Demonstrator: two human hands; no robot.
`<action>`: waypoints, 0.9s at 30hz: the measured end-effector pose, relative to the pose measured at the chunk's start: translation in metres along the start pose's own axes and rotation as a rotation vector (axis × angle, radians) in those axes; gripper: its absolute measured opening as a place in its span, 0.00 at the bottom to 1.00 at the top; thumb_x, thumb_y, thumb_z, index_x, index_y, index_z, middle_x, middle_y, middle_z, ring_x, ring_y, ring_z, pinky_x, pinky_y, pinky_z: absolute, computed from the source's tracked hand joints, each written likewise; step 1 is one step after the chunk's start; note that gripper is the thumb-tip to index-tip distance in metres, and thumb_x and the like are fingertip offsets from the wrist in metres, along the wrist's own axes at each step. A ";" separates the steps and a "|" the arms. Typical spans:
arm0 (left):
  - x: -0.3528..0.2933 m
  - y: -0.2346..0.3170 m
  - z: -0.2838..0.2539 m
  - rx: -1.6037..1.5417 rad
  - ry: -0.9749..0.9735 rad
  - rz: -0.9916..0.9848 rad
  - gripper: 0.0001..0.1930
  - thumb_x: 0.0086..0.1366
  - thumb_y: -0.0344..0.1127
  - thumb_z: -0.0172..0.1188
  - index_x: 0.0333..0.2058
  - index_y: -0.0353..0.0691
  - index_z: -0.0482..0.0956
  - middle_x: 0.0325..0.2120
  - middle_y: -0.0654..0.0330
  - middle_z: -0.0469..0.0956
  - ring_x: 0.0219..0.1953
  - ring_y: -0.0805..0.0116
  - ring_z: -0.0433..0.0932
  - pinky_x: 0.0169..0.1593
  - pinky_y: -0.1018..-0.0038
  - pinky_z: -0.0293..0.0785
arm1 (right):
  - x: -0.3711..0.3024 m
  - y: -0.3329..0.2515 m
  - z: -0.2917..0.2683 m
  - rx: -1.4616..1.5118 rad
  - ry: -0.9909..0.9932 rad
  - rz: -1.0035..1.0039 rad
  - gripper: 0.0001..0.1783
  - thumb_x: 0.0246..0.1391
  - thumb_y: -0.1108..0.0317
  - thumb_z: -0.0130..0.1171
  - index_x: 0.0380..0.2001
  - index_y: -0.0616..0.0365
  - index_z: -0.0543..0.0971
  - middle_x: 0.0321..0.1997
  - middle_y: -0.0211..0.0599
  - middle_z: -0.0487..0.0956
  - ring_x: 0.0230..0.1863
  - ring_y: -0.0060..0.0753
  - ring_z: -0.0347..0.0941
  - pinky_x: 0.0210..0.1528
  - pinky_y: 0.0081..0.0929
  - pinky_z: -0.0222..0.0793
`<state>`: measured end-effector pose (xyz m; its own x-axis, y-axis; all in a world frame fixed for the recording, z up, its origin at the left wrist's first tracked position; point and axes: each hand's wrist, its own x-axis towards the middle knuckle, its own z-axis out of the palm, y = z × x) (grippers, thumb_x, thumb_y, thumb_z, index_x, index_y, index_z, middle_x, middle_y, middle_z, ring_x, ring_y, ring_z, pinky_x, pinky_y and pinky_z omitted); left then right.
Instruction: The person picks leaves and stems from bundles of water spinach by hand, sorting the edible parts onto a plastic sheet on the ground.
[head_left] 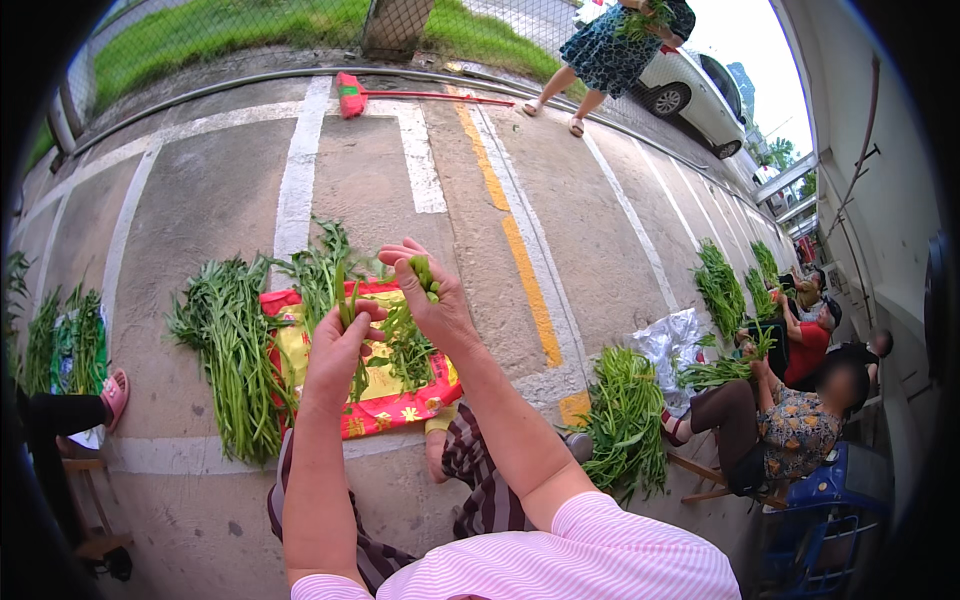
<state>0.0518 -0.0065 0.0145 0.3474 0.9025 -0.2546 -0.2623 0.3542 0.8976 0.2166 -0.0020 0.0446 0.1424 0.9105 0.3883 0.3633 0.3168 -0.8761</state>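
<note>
Raised over the red and yellow printed sheet [405,418], my two hands are close together. My left hand [335,350] is closed around a few upright leafy green stems [346,300], which look like water spinach. My right hand [440,310] grips a small bunch of short green stem pieces [424,275], with some fingers stretched out. Beneath the hands, loose green leaves [408,350] lie on the sheet. A large heap of long-stemmed greens [235,350] rests along its left edge, and another leafy bunch [318,265] lies at its far side.
To the right, a heap of greens [625,420] lies near a silvery plastic sheet [670,345] and a seated person [795,430]. A red long-handled broom [350,95] lies on the far pavement. Someone stands beyond [610,50]; a pink sandal [117,390] shows at left.
</note>
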 end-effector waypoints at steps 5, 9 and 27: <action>-0.002 0.002 -0.004 -0.036 0.004 0.021 0.07 0.71 0.33 0.53 0.44 0.42 0.78 0.38 0.62 0.82 0.32 0.80 0.78 0.31 0.83 0.69 | 0.000 -0.009 0.001 0.316 -0.066 0.287 0.19 0.69 0.57 0.50 0.51 0.62 0.78 0.31 0.26 0.81 0.35 0.17 0.75 0.43 0.17 0.71; -0.001 0.000 -0.007 -0.020 -0.012 -0.005 0.08 0.71 0.33 0.53 0.45 0.42 0.77 0.38 0.62 0.83 0.32 0.80 0.78 0.32 0.82 0.68 | -0.001 -0.008 0.003 0.366 -0.063 0.376 0.17 0.68 0.58 0.52 0.49 0.58 0.80 0.24 0.20 0.75 0.26 0.10 0.69 0.29 0.13 0.67; 0.001 -0.009 0.002 0.096 0.019 -0.060 0.07 0.70 0.34 0.54 0.44 0.42 0.77 0.37 0.63 0.83 0.29 0.80 0.78 0.29 0.83 0.68 | -0.005 0.002 0.005 0.308 -0.043 0.450 0.17 0.67 0.59 0.54 0.49 0.60 0.80 0.20 0.19 0.72 0.23 0.10 0.69 0.29 0.14 0.68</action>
<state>0.0560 -0.0095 0.0065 0.3423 0.8852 -0.3151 -0.1538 0.3837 0.9106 0.2122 -0.0050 0.0396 0.1814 0.9821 -0.0509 -0.0124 -0.0494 -0.9987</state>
